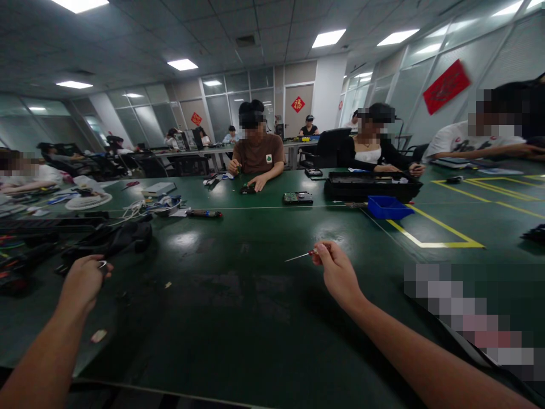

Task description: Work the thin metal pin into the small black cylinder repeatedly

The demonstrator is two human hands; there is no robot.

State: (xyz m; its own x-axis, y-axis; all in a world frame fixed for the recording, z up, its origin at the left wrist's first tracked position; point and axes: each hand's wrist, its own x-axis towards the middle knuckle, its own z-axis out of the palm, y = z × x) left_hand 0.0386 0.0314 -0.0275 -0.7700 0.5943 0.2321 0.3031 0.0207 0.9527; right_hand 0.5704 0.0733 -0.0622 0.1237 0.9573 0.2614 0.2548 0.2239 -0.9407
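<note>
My right hand (pixel 334 270) is closed around the red handle of a thin screwdriver (pixel 300 257). Its metal shaft points left, above the green tabletop (pixel 238 335). On the left, my left hand (pixel 83 281) has its fingers curled round a small dark piece with a silvery rim (pixel 103 265), mostly hidden by the fingers. Just beyond that hand lies a black plastic part (pixel 123 241). A little scrap (pixel 99 336) rests on the table to the right of my left forearm.
A dark screwdriver-like tool (pixel 204 213), a circuit board (pixel 298 197), a blue bin (pixel 388 208) and a black tray (pixel 370 186) stand farther back. Cables and black parts crowd the left side. Across the table sits a person (pixel 259 150) in a brown shirt; others sit nearby.
</note>
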